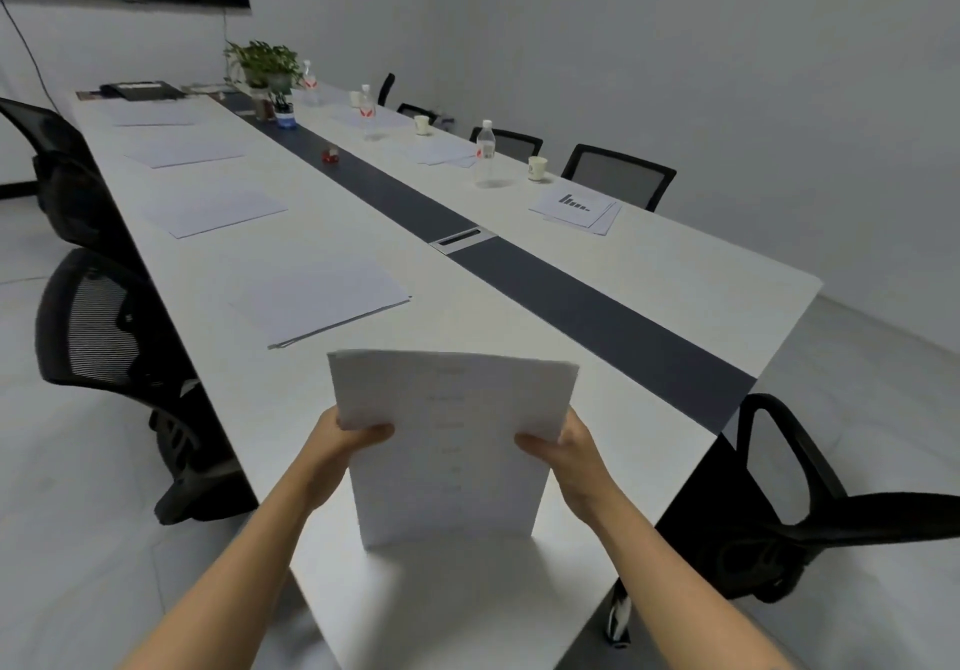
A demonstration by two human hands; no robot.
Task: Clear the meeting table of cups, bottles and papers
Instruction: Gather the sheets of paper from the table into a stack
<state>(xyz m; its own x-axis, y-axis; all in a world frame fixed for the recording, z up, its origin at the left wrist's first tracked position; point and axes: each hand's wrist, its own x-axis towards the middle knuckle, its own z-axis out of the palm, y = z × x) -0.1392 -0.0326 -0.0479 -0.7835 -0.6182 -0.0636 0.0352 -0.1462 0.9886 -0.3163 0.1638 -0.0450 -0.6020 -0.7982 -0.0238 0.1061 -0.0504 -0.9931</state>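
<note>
Left hand (347,440) and right hand (566,448) we found closed on a paper stack (452,440), fingers (375,430) pinching its side edges, held upright at the near end of the desk (493,326); we judged it light, limp and prone to fan, best gripped at both sides.

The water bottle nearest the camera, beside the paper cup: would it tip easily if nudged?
Probably: the bottle is tall and narrow, standing upright on the smooth table. It looks clear, perhaps nearly empty, so likely light. Being round, it would probably roll once down.
</note>
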